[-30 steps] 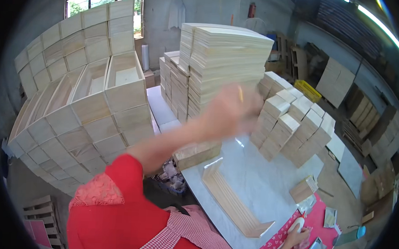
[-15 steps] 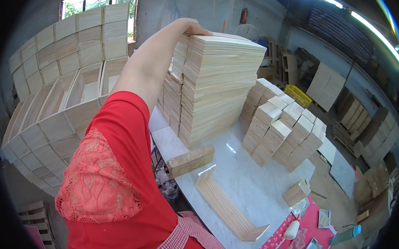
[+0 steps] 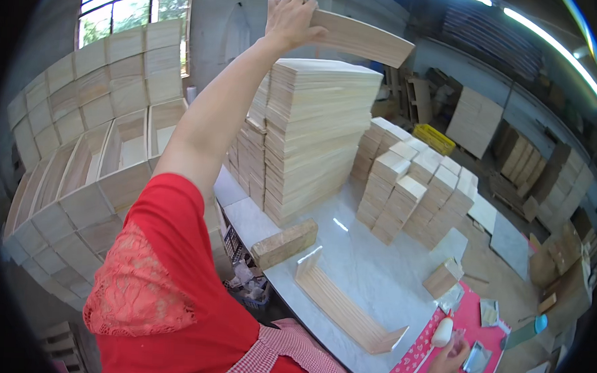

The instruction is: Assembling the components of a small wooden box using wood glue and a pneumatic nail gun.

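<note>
Raised high at the top, my left hand (image 3: 292, 21) is closed on one end of a long wooden board (image 3: 365, 39), which slants down to the right. Below it stands a tall stack of similar boards (image 3: 321, 134). My right hand (image 3: 452, 361) is low at the right, its fingers curled by a small pinkish thing; what they grip is hard to make out. Beside it lies a white squeeze bottle (image 3: 442, 333) with a red tip. A long board with a short upright piece at each end (image 3: 343, 303) rests on the table (image 3: 375, 270).
A worn wooden block (image 3: 284, 244) lies at the table's near left edge. Short wooden blocks (image 3: 405, 184) are piled right of the stack. Open wooden boxes (image 3: 123, 149) rise at the left. A pink patterned cloth (image 3: 414, 355) covers the lower right.
My left hand has lifted a board off the top of the stack. My right hand has moved up and right, closer to the white bottle.
</note>
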`<state>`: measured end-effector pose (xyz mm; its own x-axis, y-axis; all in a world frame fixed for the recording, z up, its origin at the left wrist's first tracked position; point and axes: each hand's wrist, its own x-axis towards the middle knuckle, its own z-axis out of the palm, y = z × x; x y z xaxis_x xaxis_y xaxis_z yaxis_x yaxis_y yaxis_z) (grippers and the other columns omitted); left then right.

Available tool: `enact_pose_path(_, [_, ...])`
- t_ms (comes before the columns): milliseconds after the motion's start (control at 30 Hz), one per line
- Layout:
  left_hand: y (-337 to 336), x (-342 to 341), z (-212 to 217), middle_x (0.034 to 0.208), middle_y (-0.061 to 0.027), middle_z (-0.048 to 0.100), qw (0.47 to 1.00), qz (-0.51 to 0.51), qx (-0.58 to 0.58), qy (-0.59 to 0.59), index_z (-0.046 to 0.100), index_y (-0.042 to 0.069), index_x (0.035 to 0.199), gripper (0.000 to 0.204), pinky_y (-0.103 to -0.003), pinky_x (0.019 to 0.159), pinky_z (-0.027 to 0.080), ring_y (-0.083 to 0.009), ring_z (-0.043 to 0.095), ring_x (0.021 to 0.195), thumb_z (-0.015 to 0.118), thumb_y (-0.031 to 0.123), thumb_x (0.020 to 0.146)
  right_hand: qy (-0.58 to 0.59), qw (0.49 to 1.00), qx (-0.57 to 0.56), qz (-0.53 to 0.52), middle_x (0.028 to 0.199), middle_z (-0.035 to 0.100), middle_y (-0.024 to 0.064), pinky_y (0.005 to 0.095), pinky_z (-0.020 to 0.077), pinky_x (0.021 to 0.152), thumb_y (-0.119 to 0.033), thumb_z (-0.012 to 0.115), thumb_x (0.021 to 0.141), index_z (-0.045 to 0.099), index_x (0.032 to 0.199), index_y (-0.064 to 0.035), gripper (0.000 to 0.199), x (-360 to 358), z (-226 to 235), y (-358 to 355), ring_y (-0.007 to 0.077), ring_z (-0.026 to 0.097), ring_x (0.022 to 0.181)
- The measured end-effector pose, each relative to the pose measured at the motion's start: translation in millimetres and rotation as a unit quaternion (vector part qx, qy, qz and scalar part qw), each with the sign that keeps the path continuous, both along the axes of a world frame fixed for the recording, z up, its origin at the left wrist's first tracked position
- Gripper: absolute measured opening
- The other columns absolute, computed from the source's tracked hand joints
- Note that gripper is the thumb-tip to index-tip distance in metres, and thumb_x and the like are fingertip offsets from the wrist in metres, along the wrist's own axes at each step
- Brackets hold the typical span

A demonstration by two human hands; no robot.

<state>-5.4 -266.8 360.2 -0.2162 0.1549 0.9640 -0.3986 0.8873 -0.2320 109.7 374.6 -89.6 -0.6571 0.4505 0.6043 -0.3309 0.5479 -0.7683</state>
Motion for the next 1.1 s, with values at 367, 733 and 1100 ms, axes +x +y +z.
enact_pose_path(367, [223.9,52.9,-285.5,0.094,0.0035,0.068,0.878,-0.468,-0.038,-0.091,0.068,0.02,0.092,0.035,-0.041,0.086,0.034,-0.0241,0.056,0.097,0.081,0.019,0.059,-0.056,0.894,-0.394,0.206,0.098,0.07,0.0158,0.0306,0.0586,0.07,-0.042,0.04,0.106,0.051,0.13,0.006,0.055,18.0,86.2,-94.9,0.0219,0.071,0.08])
enact_pose_path(733, [278.7,94.3,-328.7,0.136,-0.0094,0.056,0.808,-0.443,-0.001,-0.389,0.057,0.011,0.13,0.076,-0.063,0.112,0.019,-0.0305,0.048,0.131,0.081,0.048,0.068,-0.019,0.902,-0.403,0.151,0.095,0.07,0.0175,0.0293,0.0597,0.06,-0.011,0.049,0.101,0.049,0.129,0.0101,0.036,54.5,69.8,-127.8,0.022,0.071,0.068])
enact_pose_path(1100, [350.3,89.1,-333.1,0.121,-0.0162,0.057,0.648,-0.558,0.017,-0.518,0.052,0.005,0.136,0.093,-0.049,0.101,0.038,-0.0336,0.056,0.109,0.081,0.056,0.063,-0.053,0.874,-0.407,0.26,0.095,0.068,0.0053,0.0181,0.0485,0.065,-0.011,0.052,0.1,0.045,0.135,0.007,0.041,68.9,60.8,-163.9,0.0047,0.062,0.073])
